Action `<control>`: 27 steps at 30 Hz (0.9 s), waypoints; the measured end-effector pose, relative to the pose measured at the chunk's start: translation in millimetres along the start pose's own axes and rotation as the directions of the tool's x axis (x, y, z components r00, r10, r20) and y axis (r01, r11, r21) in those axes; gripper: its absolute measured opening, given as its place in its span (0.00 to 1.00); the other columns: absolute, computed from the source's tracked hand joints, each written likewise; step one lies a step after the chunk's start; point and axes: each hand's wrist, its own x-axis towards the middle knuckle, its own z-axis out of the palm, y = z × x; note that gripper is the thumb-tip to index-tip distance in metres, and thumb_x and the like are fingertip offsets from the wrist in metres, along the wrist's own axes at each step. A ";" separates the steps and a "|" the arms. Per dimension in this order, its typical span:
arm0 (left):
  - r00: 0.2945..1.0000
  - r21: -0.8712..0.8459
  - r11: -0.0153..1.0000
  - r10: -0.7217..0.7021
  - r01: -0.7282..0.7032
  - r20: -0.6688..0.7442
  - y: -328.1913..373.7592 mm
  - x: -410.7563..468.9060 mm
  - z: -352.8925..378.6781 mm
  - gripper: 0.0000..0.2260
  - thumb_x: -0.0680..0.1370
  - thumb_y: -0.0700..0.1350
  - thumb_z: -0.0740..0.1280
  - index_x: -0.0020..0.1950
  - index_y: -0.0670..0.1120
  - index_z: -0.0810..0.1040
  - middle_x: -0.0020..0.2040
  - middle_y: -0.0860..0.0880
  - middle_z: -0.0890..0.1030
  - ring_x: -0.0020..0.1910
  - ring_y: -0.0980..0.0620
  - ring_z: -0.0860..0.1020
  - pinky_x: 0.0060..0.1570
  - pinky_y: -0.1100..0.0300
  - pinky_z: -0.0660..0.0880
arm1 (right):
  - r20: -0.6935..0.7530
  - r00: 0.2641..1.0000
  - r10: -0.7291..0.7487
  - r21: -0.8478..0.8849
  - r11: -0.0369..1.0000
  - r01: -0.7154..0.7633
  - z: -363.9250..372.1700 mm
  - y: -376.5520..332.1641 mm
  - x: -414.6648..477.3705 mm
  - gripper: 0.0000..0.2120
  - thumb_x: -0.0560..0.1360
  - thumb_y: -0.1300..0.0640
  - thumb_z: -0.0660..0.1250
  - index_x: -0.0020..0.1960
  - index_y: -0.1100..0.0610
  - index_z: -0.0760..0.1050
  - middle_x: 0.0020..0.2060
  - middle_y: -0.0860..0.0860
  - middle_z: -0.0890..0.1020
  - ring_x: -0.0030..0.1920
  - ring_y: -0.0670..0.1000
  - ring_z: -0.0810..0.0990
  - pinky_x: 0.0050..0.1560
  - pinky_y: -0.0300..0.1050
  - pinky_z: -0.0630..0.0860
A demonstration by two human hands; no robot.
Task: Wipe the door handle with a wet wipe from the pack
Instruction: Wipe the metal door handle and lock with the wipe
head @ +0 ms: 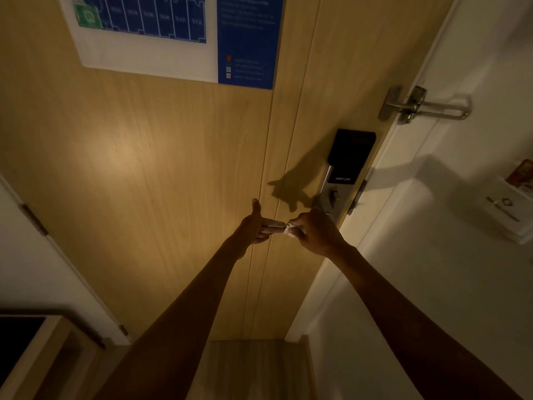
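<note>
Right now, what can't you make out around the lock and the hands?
- Silver door handle: head view, hidden behind the right hand.
- Small white wet wipe: mostly bunched inside the right hand's fingers, so its size is unclear.
- Wipe pack: not in view.
- Blue-and-white wall notice: text blurred, top cut off.

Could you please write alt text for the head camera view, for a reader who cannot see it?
Two bare arms reach toward a wooden door; the right hand pinches a small white wipe against the left hand's fingertips, just below a smart lock. A swing-bar door guard sits higher, and an evacuation plan hangs above.
</note>
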 end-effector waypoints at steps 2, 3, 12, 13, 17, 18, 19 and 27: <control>1.000 -0.032 0.999 -0.004 0.004 -0.016 -3.1 4.7 -0.7 0.42 0.79 0.65 0.36 0.56 0.42 0.83 0.57 0.42 0.83 0.56 0.51 0.80 0.63 0.58 0.71 | -0.056 0.998 -0.018 -0.044 0.999 0.015 4.0 -2.6 -2.0 0.11 0.77 0.47 0.66 0.51 0.53 0.82 0.43 0.49 0.86 0.43 0.46 0.83 0.47 0.45 0.80; 1.000 -0.046 0.999 -0.010 0.009 -0.018 -4.7 6.8 -1.1 0.42 0.78 0.65 0.35 0.55 0.42 0.83 0.56 0.42 0.84 0.54 0.52 0.80 0.62 0.58 0.71 | -0.087 0.996 -0.027 -0.049 0.999 0.023 4.8 -4.2 -3.5 0.12 0.76 0.47 0.67 0.50 0.53 0.82 0.43 0.49 0.86 0.43 0.46 0.83 0.47 0.45 0.80; 0.998 -0.103 0.993 -0.057 0.054 -0.023 -9.5 15.2 -2.0 0.47 0.75 0.70 0.34 0.54 0.41 0.84 0.52 0.43 0.85 0.54 0.50 0.81 0.54 0.60 0.74 | -0.078 0.994 0.078 0.163 0.984 -0.065 -0.6 1.2 0.9 0.11 0.75 0.48 0.70 0.49 0.55 0.83 0.42 0.49 0.86 0.42 0.45 0.83 0.47 0.40 0.79; 0.998 -0.112 0.992 -0.065 0.062 -0.024 -9.1 16.0 -0.9 0.47 0.74 0.70 0.34 0.54 0.41 0.84 0.52 0.43 0.85 0.54 0.50 0.81 0.55 0.59 0.74 | -0.074 0.992 0.104 0.207 0.974 -0.087 -0.2 3.1 2.2 0.11 0.74 0.48 0.70 0.48 0.55 0.83 0.41 0.49 0.86 0.41 0.44 0.82 0.46 0.39 0.78; 0.998 -0.110 0.993 -0.056 0.051 -0.038 -9.8 15.9 3.1 0.46 0.75 0.70 0.34 0.54 0.41 0.84 0.53 0.43 0.85 0.56 0.49 0.80 0.62 0.56 0.71 | -0.055 0.998 0.041 0.212 0.977 -0.029 -1.6 7.4 0.3 0.12 0.75 0.48 0.70 0.50 0.56 0.83 0.42 0.48 0.86 0.42 0.43 0.82 0.45 0.39 0.79; 0.998 -0.098 0.994 -0.046 0.042 -0.041 -10.4 14.9 3.6 0.46 0.75 0.69 0.34 0.53 0.42 0.84 0.53 0.43 0.85 0.57 0.50 0.80 0.64 0.56 0.70 | -0.060 0.998 0.022 0.181 0.983 -0.010 -1.2 6.9 -2.2 0.13 0.75 0.47 0.69 0.52 0.55 0.83 0.44 0.48 0.86 0.44 0.43 0.83 0.46 0.40 0.80; 0.998 -0.092 0.995 -0.037 0.033 -0.043 -11.3 13.1 3.9 0.46 0.75 0.69 0.34 0.52 0.43 0.85 0.52 0.44 0.85 0.56 0.50 0.80 0.65 0.55 0.70 | -0.084 0.997 0.001 0.147 0.989 0.011 -0.5 5.4 -5.0 0.13 0.75 0.47 0.69 0.53 0.55 0.82 0.44 0.49 0.86 0.44 0.44 0.83 0.47 0.40 0.80; 0.998 -0.156 0.987 -0.038 0.029 -0.056 -15.8 9.0 6.1 0.43 0.74 0.70 0.35 0.47 0.48 0.85 0.50 0.47 0.86 0.55 0.52 0.80 0.63 0.56 0.70 | -0.247 0.968 -0.032 0.122 0.991 0.063 4.3 -3.1 -13.4 0.11 0.75 0.51 0.69 0.54 0.55 0.82 0.45 0.48 0.86 0.44 0.43 0.83 0.48 0.37 0.80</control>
